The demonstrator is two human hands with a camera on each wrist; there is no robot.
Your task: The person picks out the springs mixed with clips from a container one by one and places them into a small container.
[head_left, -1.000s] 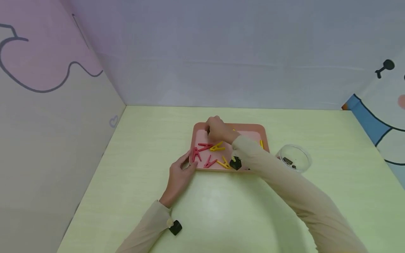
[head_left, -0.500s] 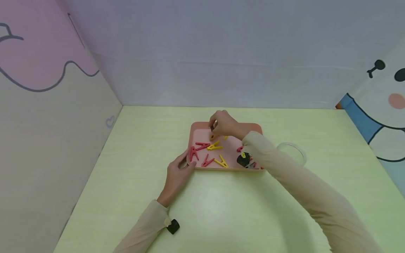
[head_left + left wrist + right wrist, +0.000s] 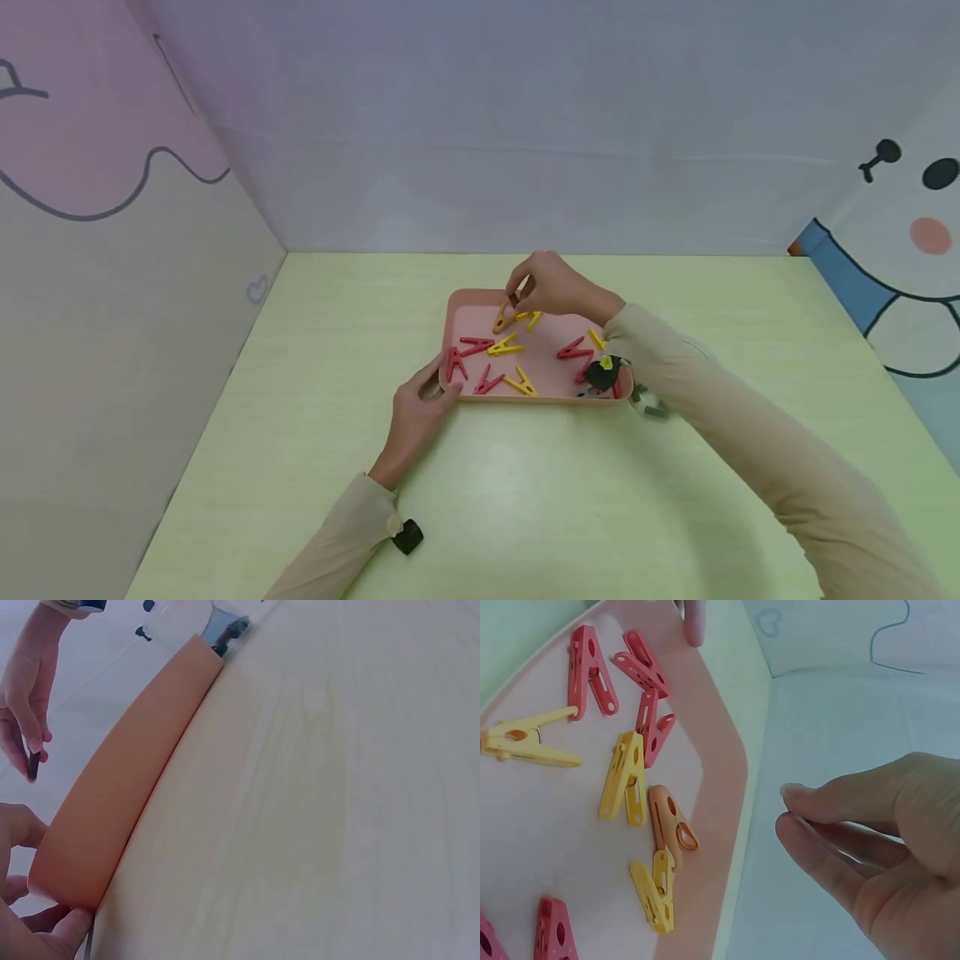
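Note:
My left hand (image 3: 422, 410) grips the left end of a pink tray (image 3: 543, 371), fingers and thumb around its corner (image 3: 64, 881). Red, yellow and orange clothespins lie scattered inside, among them an orange clothespin (image 3: 661, 817) beside a yellow clothespin (image 3: 651, 896) near the far rim. My right hand (image 3: 558, 287) is raised over that far rim. Thumb and fingertips pinch a small dark piece (image 3: 33, 766), also visible in the head view. In the right wrist view, the fingers (image 3: 817, 847) hide this piece.
A clear round container (image 3: 651, 408) with small dark pieces stands at the tray's right, partly hidden by the right sleeve (image 3: 720, 408). Walls (image 3: 480, 125) border the pale table (image 3: 525, 500) at the back and left.
My right hand has lifted and moved right from the tray's far left part, uncovering the orange clothespin. The left hand keeps its hold on the tray. The head view has shifted slightly.

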